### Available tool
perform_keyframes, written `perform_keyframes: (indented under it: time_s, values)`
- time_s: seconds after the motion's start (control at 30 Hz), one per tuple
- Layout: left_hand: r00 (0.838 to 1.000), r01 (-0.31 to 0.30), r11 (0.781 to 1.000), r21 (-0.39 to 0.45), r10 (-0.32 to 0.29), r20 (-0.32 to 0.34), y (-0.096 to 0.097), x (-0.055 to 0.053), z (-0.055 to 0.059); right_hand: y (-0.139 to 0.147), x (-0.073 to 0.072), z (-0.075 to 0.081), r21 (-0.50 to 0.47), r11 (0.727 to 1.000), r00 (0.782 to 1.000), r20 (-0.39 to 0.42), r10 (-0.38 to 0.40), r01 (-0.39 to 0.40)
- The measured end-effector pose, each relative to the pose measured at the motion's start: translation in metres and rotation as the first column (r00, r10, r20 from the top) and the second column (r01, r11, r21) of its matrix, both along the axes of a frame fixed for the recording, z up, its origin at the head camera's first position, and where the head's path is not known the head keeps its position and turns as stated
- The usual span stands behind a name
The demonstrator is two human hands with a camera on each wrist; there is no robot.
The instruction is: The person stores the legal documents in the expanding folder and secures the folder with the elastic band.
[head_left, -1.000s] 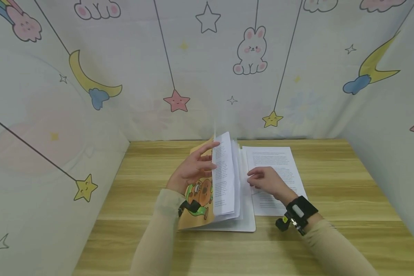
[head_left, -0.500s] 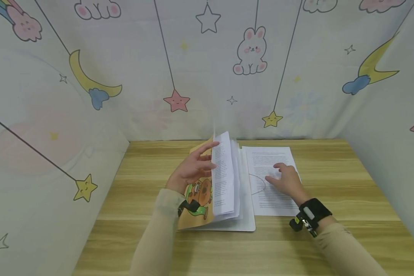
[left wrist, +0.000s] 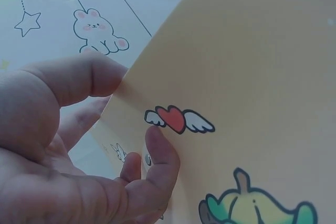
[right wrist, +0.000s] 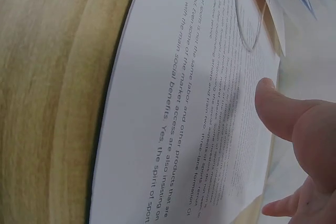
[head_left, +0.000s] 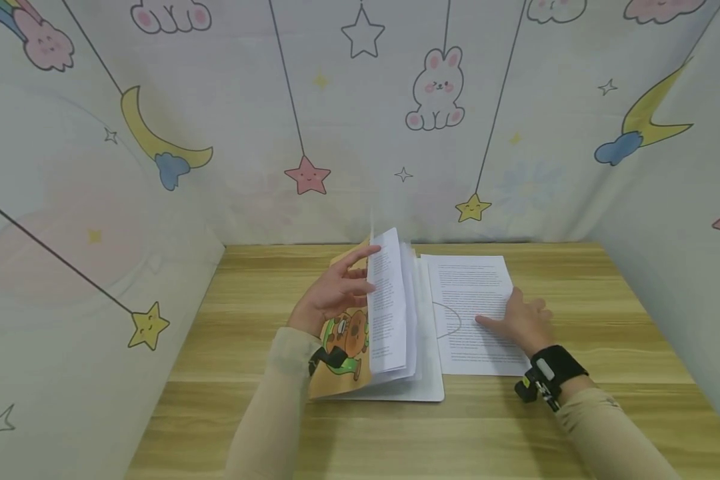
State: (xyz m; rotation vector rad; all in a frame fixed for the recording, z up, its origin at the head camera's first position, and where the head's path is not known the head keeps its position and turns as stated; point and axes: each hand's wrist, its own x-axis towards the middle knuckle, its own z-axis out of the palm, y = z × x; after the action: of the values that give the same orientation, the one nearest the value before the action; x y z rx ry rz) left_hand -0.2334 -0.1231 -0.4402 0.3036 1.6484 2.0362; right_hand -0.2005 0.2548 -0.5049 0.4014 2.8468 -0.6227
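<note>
On the table an expanding file folder (head_left: 429, 340) with an orange cartoon cover stands partly open, printed pages (head_left: 388, 313) raised inside it. My left hand (head_left: 334, 295) holds the cover and raised pages from the left side. Up close in the left wrist view, its fingers hook around the edge of the orange cover (left wrist: 236, 66). A loose printed sheet (head_left: 465, 280) lies flat to the folder's right. Over the sheet's right edge my right hand (head_left: 521, 321) spreads its fingers, thumb stretched across the print. A thin cord loop (head_left: 460, 323) from the folder lies on the sheet.
The wooden table (head_left: 372, 440) ends at a white cloth wall (head_left: 360, 133) printed with stars, moons and rabbits. Similar cloth walls stand at the left and right sides. Black camera straps (head_left: 558, 367) sit on the wrists.
My right hand has let go of the cord loop beside the folder and moved right, to the sheet's right edge, its fingers spreading. The left hand and folder stay put.
</note>
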Motion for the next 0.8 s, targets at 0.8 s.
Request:
perform_keyframes:
  time_s: [0.8]
  values:
    - [1.0,-0.004,1.0,0.027,0.004,0.008,-0.0019,0.0012,0.0016,0.0059,-0.0094,-0.005,0.009,0.995,0.992,0.076,-0.097,0.097]
